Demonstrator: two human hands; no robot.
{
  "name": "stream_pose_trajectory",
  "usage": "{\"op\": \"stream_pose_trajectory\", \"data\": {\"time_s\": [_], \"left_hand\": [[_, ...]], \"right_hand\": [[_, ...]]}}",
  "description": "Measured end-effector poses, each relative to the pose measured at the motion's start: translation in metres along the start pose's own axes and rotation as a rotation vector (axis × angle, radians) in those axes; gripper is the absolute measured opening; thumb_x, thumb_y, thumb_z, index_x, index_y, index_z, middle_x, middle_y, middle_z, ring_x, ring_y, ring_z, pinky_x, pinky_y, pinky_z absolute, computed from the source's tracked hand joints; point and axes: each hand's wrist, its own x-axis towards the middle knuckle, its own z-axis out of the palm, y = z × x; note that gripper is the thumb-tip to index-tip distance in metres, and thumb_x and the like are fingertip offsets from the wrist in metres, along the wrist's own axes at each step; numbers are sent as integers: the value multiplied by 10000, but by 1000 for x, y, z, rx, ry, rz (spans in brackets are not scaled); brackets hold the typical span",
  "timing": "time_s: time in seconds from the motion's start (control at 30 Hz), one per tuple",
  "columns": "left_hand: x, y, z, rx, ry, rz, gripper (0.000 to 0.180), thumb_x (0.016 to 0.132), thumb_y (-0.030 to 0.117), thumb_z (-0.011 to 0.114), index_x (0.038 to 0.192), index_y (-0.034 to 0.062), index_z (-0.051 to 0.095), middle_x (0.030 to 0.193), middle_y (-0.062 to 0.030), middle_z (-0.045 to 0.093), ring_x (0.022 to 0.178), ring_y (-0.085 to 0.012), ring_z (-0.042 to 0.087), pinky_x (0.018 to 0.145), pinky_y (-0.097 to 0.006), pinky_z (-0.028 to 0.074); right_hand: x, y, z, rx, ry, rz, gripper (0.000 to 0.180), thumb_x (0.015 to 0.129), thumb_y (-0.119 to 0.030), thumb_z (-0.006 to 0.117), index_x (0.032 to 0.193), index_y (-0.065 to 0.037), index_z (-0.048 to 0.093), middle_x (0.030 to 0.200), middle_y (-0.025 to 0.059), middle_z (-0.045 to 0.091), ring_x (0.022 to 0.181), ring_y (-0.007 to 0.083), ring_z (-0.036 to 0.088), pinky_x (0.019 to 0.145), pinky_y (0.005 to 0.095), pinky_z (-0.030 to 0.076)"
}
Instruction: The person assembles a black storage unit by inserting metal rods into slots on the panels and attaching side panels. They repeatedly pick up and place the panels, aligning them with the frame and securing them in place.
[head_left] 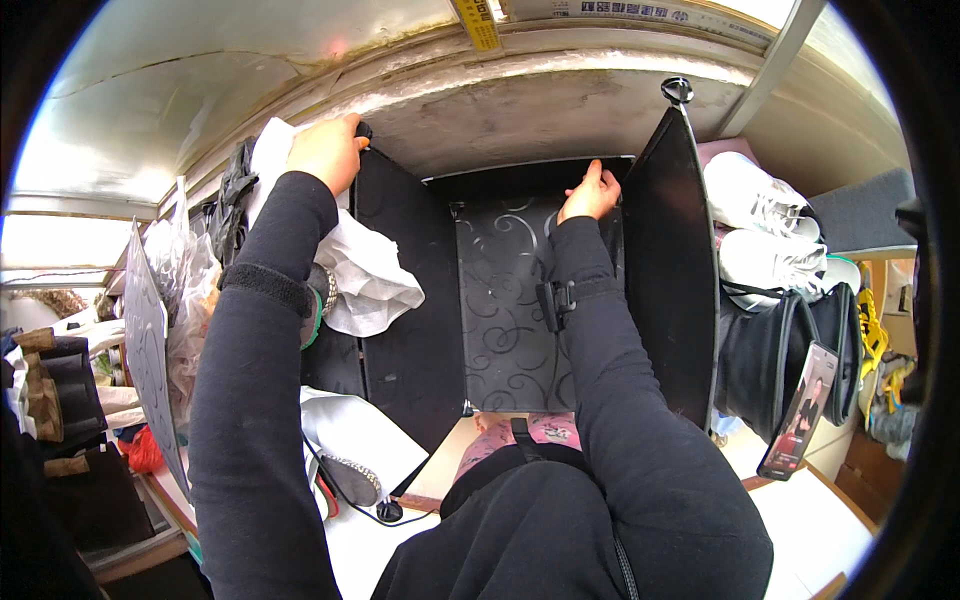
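Note:
My left hand point(328, 155) is closed on a black corner connector point(364, 130) at the top far corner of a black panel point(405, 230). This panel forms the left wall of an open cube-shaped compartment. Inside the compartment my right hand point(590, 193) reaches toward the back edge, its fingers curled near the black back panel point(520, 174). What those fingers grip, if anything, is hidden. Below lies a dark panel with a swirl pattern point(510, 300). A tall black side panel point(672, 270) stands to the right, with a black connector point(677, 91) on its top corner.
White sneakers point(770, 255) sit on the right over a black bag point(765, 350), with a lit phone point(800, 410) leaning beside it. White cloth point(365, 280) and shoes fill the left compartment. Plastic bags point(185, 290) and a patterned panel point(150, 340) stand farther left. A wall runs behind.

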Motion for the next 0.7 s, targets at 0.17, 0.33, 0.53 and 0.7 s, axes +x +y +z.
{"op": "stream_pose_trajectory", "data": {"time_s": [0.17, 0.33, 0.53, 0.7], "left_hand": [[-2, 3, -3, 22, 3, -6, 223, 840, 248, 590, 945, 51, 587, 820, -175, 648, 828, -341, 625, 740, -447, 472], [-1, 2, -2, 14, -6, -10, 244, 830, 237, 595, 1008, 70, 586, 826, -186, 645, 834, -350, 619, 740, -451, 467], [0, 0, 0, -3, -9, 1, 271, 826, 231, 598, 1050, 80, 581, 822, -191, 642, 828, -361, 612, 731, -455, 460], [-1, 0, 0, -12, -4, -4, 274, 823, 226, 602, 1053, 79, 579, 830, -192, 641, 832, -361, 610, 731, -456, 457]], "right_hand": [[17, -12, 12, 14, 179, 35, 360, 865, -296, 588, 1022, 17, 506, 917, 133, 592, 762, 232, 559, 514, 331, 474], [22, -17, 12, -30, 214, 63, 387, 885, -346, 539, 951, 35, 542, 900, 146, 619, 765, 253, 571, 639, 381, 477], [25, -27, 16, -546, 149, -181, 387, 836, -341, 525, 755, 26, 617, 789, 243, 636, 773, 413, 604, 704, 474, 456], [20, -36, 18, -641, 150, -269, 323, 806, -274, 516, 732, 27, 609, 736, 239, 631, 728, 430, 607, 660, 490, 460]]}}
